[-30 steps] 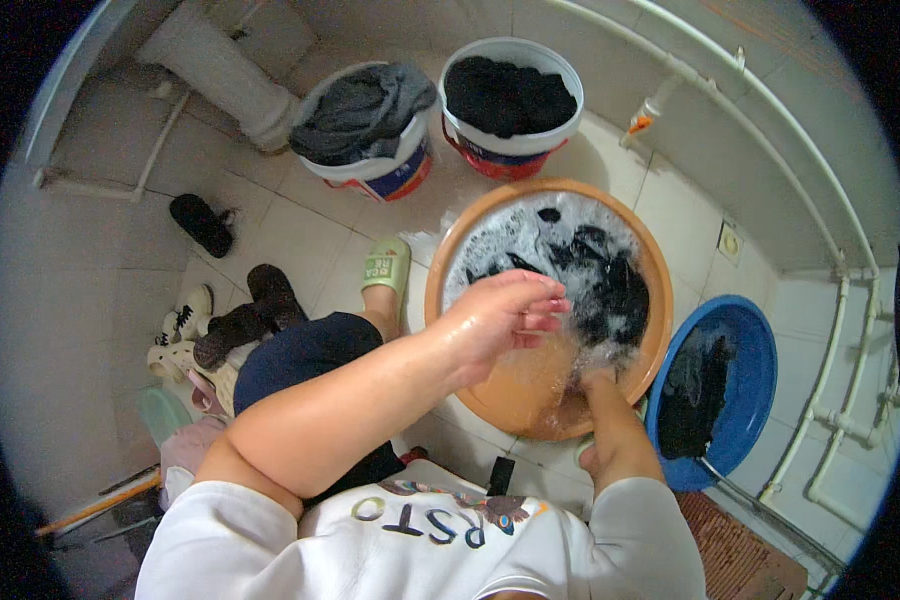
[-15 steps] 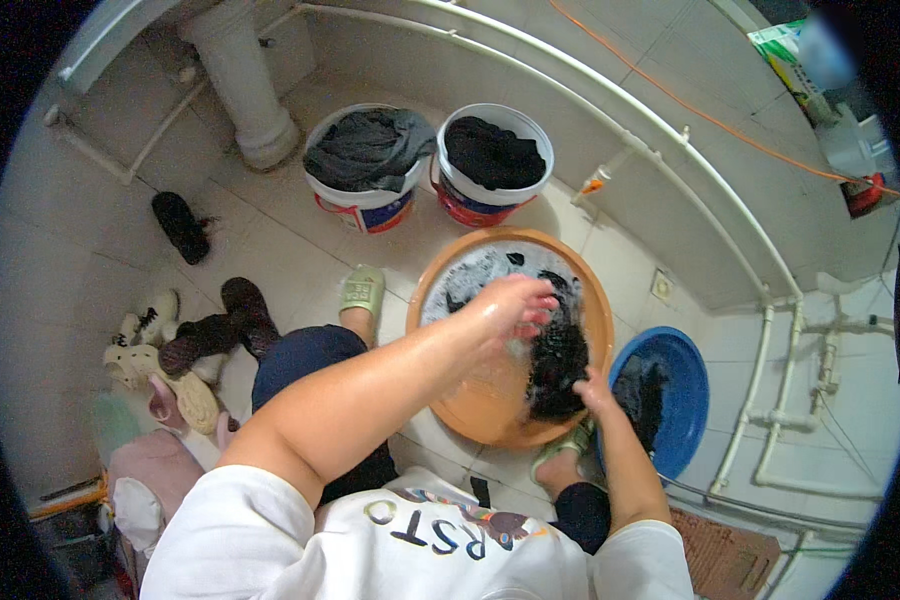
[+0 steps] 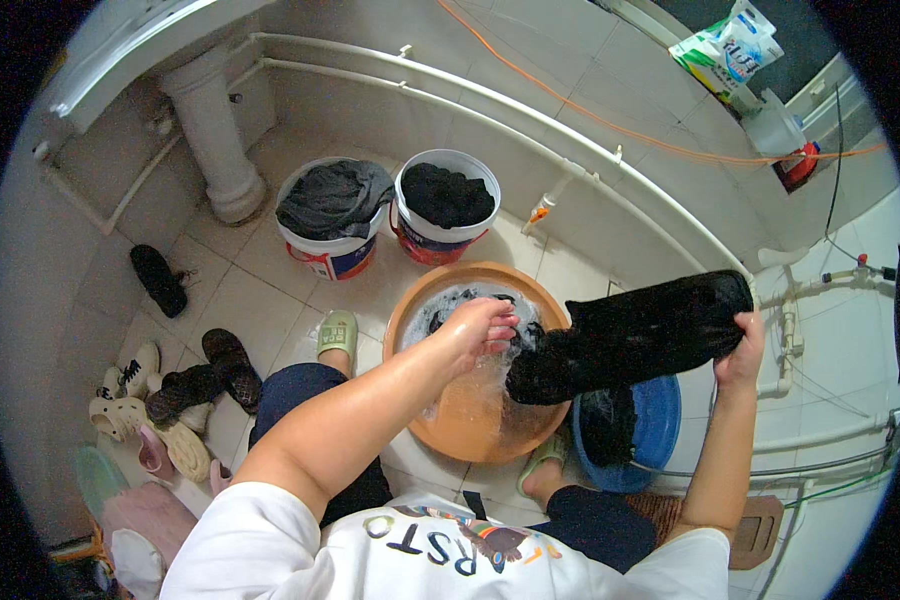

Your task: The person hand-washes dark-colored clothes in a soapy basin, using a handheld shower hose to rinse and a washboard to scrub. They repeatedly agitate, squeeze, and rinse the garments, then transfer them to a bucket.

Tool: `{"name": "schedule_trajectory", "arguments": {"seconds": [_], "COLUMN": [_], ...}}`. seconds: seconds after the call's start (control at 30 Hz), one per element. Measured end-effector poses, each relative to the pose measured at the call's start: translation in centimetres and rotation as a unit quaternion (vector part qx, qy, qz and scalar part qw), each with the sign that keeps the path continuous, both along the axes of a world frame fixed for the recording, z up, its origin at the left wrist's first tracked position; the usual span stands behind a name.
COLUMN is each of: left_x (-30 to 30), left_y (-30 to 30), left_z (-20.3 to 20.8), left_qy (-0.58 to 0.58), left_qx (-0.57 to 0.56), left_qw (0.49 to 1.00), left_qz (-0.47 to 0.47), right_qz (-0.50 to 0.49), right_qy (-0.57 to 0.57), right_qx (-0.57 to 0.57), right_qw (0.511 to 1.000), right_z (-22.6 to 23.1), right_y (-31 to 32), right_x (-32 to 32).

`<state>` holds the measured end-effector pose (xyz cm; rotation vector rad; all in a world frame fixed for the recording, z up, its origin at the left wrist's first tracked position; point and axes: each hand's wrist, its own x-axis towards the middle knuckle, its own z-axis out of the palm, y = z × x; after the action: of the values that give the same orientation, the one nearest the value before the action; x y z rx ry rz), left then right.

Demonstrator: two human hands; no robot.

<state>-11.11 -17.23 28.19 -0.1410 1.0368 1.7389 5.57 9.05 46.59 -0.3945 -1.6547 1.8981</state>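
Observation:
A long black wet garment (image 3: pixel 640 335) is stretched out to the right above the basin, its left end hanging over the basin's rim. My right hand (image 3: pixel 740 352) grips its far right end, held up over the blue tub. Over the orange basin (image 3: pixel 400 400), my left hand (image 3: pixel 482 330) has its fingers curled in, close to the garment's left end; whatever may be inside them is hidden. Soapy water (image 3: pixel 445 300) with white foam and dark cloth fills the basin's far side.
Two white buckets (image 3: pixel 315 242) (image 3: pixel 425 232) heaped with dark cloth stand behind the basin. A blue tub (image 3: pixel 660 420) with black cloth sits at its right. Several shoes (image 3: pixel 180 395) lie at left. White pipes (image 3: pixel 530 100) line the wall; a hose (image 3: pixel 770 465) crosses at right.
My right hand has lifted the black garment out of the basin and drawn it up to the right. My left hand stays over the basin, its fingers now more curled.

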Motion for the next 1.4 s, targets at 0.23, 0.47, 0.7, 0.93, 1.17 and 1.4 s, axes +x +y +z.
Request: {"name": "schedule_trajectory", "arguments": {"seconds": [0.23,0.47,0.7,0.93,1.17,1.4], "left_x": [-0.4,-0.1,-0.3,-0.5,-1.0,-0.2], "left_y": [0.2,0.7,1.1,0.8,0.7,0.4], "left_z": [-1.2,0.7,0.7,-0.1,-0.1,-0.4], "left_qy": [-0.004,0.011,0.012,-0.004,-0.012,-0.007], "left_qx": [-0.008,-0.045,-0.069,-0.084,-0.08,-0.09], "left_qw": [1.0,0.999,0.997,0.996,0.996,0.996], "left_qz": [0.011,0.014,0.009,0.025,0.023,0.004], "right_qz": [0.036,-0.029,0.048,0.124,0.235,0.208], "right_qy": [-0.144,-0.359,-0.549,-0.628,-0.656,-0.602], "right_qx": [-0.03,0.037,0.34,0.547,0.444,0.449], "right_qw": [0.988,0.932,0.762,0.539,0.564,0.627], "right_z": [-9.5,-25.8,-42.3,-50.1,-57.1,-52.5], "right_y": [2.4,1.8,0.5,-4.0,-1.9,2.8], "right_x": [-3.6,-6.2,-3.2,1.0,1.4,0.0]}}
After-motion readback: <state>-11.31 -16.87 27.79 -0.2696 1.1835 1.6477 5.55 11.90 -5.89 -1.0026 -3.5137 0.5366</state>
